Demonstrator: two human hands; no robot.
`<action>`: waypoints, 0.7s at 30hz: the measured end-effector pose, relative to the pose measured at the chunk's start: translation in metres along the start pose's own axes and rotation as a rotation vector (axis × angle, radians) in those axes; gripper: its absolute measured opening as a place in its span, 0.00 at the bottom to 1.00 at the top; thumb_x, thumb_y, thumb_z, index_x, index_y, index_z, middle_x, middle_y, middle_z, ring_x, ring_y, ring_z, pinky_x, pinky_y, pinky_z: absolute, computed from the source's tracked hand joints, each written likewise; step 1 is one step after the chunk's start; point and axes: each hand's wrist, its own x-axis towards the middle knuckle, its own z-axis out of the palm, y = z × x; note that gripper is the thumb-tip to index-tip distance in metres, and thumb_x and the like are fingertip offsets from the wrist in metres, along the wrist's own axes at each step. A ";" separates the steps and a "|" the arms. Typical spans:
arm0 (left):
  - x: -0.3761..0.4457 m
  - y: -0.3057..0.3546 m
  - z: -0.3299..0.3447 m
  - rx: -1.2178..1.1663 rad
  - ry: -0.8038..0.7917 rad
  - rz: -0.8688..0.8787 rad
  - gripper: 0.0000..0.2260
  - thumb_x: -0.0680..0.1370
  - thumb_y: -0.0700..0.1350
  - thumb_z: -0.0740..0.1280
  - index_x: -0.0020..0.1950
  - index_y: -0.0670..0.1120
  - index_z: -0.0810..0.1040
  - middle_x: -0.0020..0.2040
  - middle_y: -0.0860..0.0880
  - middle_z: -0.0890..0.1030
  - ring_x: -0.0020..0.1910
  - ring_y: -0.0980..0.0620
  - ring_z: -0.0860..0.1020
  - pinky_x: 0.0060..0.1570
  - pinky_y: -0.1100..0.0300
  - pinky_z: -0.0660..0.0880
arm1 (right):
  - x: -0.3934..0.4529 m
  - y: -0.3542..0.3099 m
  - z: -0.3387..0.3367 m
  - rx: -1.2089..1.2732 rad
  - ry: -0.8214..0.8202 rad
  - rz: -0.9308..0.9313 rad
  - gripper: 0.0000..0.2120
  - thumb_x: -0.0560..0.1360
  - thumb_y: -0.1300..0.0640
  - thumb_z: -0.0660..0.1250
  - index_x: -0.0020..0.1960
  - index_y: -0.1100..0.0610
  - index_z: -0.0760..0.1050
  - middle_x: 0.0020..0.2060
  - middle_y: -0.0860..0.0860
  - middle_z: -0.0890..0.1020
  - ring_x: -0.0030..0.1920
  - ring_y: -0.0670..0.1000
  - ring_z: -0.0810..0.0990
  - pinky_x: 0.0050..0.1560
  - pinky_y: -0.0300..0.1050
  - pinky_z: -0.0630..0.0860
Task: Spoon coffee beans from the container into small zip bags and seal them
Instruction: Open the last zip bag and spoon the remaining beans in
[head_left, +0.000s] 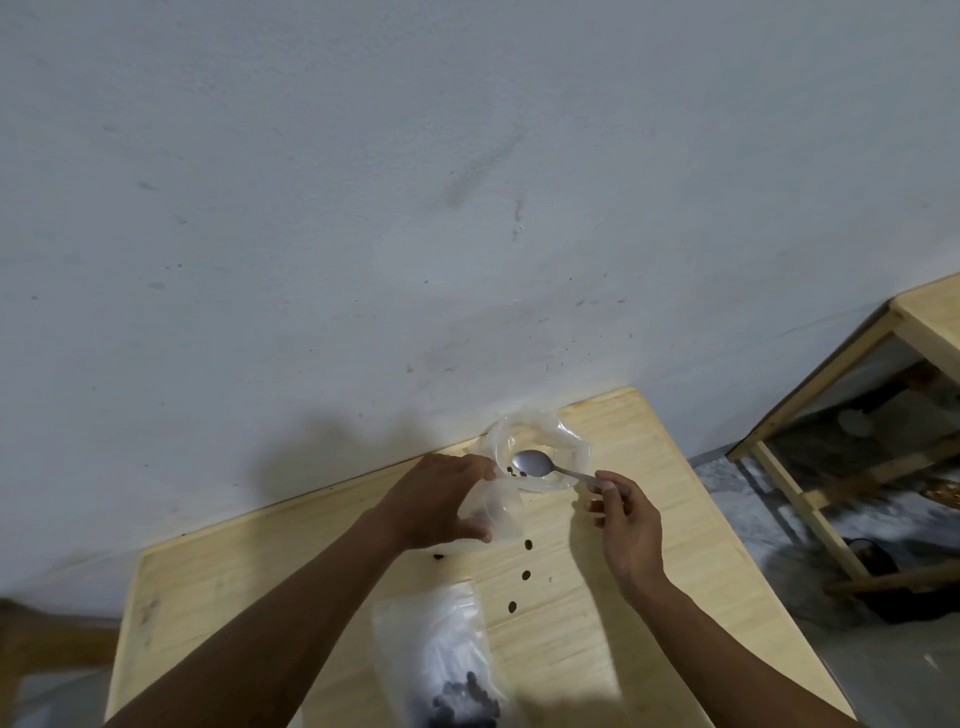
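A clear plastic container (563, 441) stands at the far edge of the wooden table (218, 582), with a few dark beans near its left wall. My right hand (626, 525) grips the handle of a metal spoon (535, 462), whose bowl lies inside the container. My left hand (441, 501) holds a small clear zip bag (493, 512) just left of the container. A larger clear bag (447, 660) with dark coffee beans at its bottom lies near the table's front edge.
Several loose beans (527, 545) lie scattered on the table between my hands. A grey wall rises directly behind the table. A wooden frame table (810, 415) stands to the right, with dark objects on the floor beneath it.
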 end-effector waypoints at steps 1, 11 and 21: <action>-0.002 -0.001 0.001 -0.007 0.002 0.002 0.31 0.67 0.65 0.72 0.66 0.54 0.72 0.64 0.56 0.78 0.59 0.52 0.77 0.57 0.57 0.68 | -0.001 0.001 -0.001 -0.001 -0.008 -0.003 0.11 0.83 0.61 0.58 0.56 0.59 0.79 0.45 0.52 0.84 0.36 0.41 0.82 0.45 0.44 0.78; -0.013 0.000 0.005 -0.036 -0.063 0.047 0.30 0.69 0.66 0.71 0.66 0.53 0.70 0.72 0.57 0.71 0.66 0.52 0.71 0.67 0.55 0.67 | -0.004 0.004 -0.001 -0.013 -0.016 -0.060 0.10 0.84 0.62 0.55 0.55 0.61 0.76 0.43 0.53 0.82 0.36 0.43 0.80 0.39 0.34 0.76; -0.011 0.008 0.016 0.019 -0.230 0.054 0.31 0.69 0.61 0.74 0.67 0.53 0.69 0.71 0.57 0.71 0.67 0.52 0.71 0.65 0.52 0.72 | -0.005 0.001 -0.012 0.004 -0.021 -0.071 0.11 0.84 0.64 0.54 0.54 0.66 0.74 0.41 0.57 0.80 0.38 0.49 0.78 0.37 0.33 0.75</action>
